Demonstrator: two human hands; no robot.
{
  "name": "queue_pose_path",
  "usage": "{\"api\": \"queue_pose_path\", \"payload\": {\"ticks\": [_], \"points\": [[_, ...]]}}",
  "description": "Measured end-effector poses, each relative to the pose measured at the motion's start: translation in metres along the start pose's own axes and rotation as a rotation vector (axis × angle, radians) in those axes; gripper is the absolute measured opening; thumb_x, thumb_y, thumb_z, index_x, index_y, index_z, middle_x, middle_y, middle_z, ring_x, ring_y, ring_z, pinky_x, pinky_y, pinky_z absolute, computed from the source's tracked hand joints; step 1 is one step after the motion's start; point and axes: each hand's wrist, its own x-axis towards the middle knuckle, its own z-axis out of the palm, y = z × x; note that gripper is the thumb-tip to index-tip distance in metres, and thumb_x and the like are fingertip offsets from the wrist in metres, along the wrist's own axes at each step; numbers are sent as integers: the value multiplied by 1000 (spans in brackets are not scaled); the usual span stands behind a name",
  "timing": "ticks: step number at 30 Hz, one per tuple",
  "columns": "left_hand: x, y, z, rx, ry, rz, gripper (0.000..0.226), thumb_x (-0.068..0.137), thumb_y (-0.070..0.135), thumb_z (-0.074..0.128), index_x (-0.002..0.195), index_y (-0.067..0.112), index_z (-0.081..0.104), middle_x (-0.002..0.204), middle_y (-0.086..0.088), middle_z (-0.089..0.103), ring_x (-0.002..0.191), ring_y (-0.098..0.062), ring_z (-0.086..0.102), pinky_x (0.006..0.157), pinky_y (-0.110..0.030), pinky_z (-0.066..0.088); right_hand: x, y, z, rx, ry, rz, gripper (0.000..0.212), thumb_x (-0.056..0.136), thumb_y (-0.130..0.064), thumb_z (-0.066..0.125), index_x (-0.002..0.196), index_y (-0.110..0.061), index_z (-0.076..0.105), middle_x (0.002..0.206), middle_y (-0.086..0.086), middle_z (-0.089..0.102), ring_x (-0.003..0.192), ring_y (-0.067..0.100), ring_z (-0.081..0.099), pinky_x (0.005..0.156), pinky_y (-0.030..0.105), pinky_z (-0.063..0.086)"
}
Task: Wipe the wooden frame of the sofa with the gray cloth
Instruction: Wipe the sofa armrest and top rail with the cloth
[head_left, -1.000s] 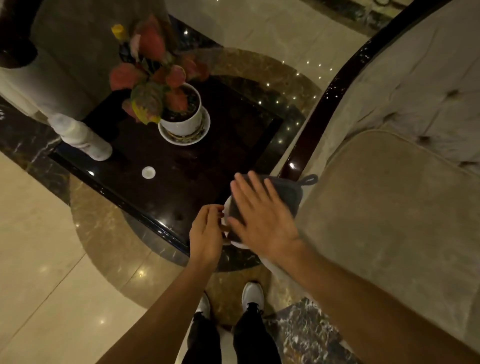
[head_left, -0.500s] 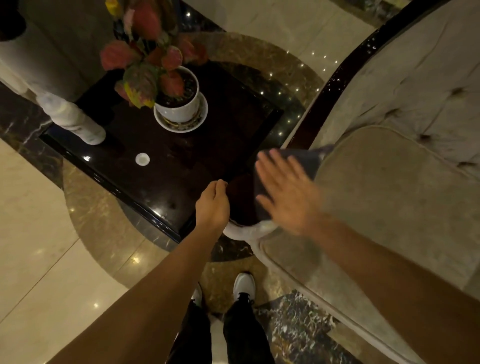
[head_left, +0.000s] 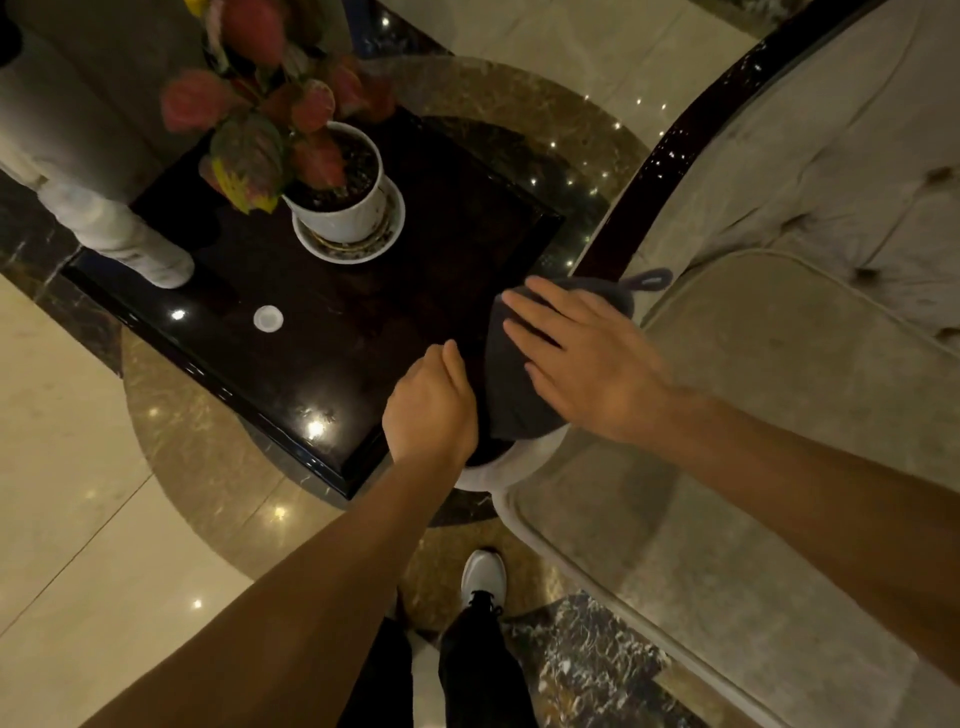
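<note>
A gray cloth (head_left: 511, 395) with a small hanging loop lies draped over the sofa's arm. My right hand (head_left: 587, 358) lies flat on the cloth, fingers spread, pressing it down. My left hand (head_left: 431, 410) rests curled against the front end of the arm, touching the cloth's left edge; I cannot tell whether it grips anything. The dark glossy wooden frame (head_left: 691, 150) runs from under the cloth up along the sofa's edge to the top right. Beige tufted sofa upholstery (head_left: 779, 364) fills the right side.
A dark glossy side table (head_left: 363, 322) stands left of the sofa arm, with a potted red-leaved plant (head_left: 337, 192) on a saucer and a small white disc (head_left: 268, 318). A person's pale trouser leg (head_left: 104, 228) is at the table's far left. Polished marble floor surrounds.
My right hand has slid the cloth along the arm, away from me and then back a little. My left hand has stayed at the arm's front end. The camera has shifted slightly.
</note>
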Motion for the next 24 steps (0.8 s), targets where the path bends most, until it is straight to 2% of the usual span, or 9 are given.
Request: {"api": "queue_pose_path", "payload": {"ticks": [2,5,7,11,13,16,19,22,24], "points": [[1,3,4,2,18,-38,41,104,38,23,76,21,48,68,4,56,59,-12,52,55,-32,33,4,-10,5,38,14,95,57,98,-38,30,149,-12,37,161,8,30,151,30,13,120,45,6],[1,-1,7,-20,70,-59,40,101,37,25,77,21,53,64,5,57,56,-11,53,50,-30,35,11,-46,10,183,103,381,61,99,-38,26,152,-8,29,163,13,21,152,32,3,122,50,1],[0,0,6,-44,69,-43,41,101,36,25,83,18,58,67,2,60,58,-15,56,54,-34,44,7,-69,14,228,123,453,59,102,-36,23,152,-5,28,163,13,22,152,33,2,123,50,-1],[0,1,1,-125,-24,-73,44,101,37,23,92,20,63,77,2,64,69,-12,59,61,-32,46,-18,-37,18,127,62,114,59,104,-38,18,155,-7,19,164,12,17,153,30,1,123,47,2],[6,0,-1,-267,-131,-169,44,102,36,26,102,24,69,93,7,66,83,-8,59,66,-20,41,-14,-2,21,75,107,89,59,104,-39,20,155,-10,20,165,12,15,153,31,2,123,48,6],[17,3,-14,-525,-332,-431,41,102,32,34,94,31,74,94,19,62,86,6,58,66,-9,40,3,-33,14,187,163,393,65,101,-44,22,154,-8,22,164,17,14,152,35,-2,122,54,4],[27,5,-23,-709,-418,-683,33,96,32,49,83,26,79,94,-1,75,96,-19,67,79,-30,51,-1,-119,9,379,88,390,73,99,-48,23,155,-3,13,164,19,12,153,31,-2,123,50,1],[28,3,-30,-841,-532,-720,41,98,39,40,116,21,73,123,-10,70,119,-26,60,104,-43,43,-10,-92,11,308,60,204,71,100,-48,21,155,-4,13,164,17,13,153,29,3,124,45,2],[32,1,-35,-983,-582,-735,51,101,43,33,141,20,52,152,-8,45,141,-24,38,118,-45,25,-11,-49,15,184,80,154,67,100,-45,19,155,-6,18,164,16,14,153,31,5,123,46,5]]}}
